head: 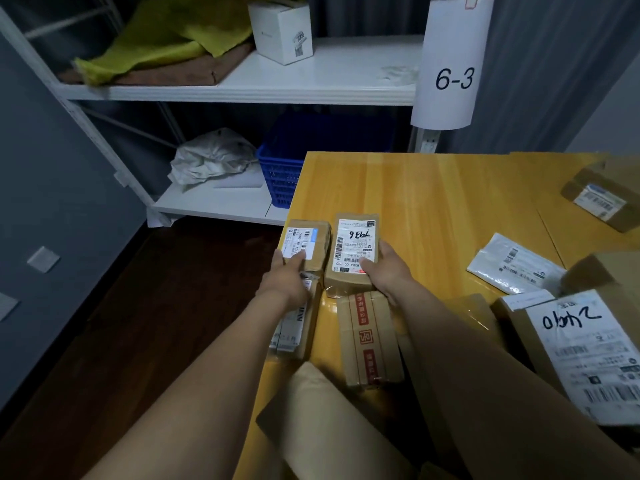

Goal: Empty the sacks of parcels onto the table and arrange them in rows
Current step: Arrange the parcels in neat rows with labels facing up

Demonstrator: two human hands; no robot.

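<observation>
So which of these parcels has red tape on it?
The brown box lying just nearer than the parcel marked 7936 in the right hand: two red printed strips run along its top. No other parcel has them.

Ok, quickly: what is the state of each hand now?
Left hand: grips the blue-label box, thumb on top.
Right hand: grips the 7936 box.

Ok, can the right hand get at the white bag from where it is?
Probably yes: only bare table lies between the right hand and the white bag. But its grip is on the labelled parcel, which would need setting down first.
</observation>
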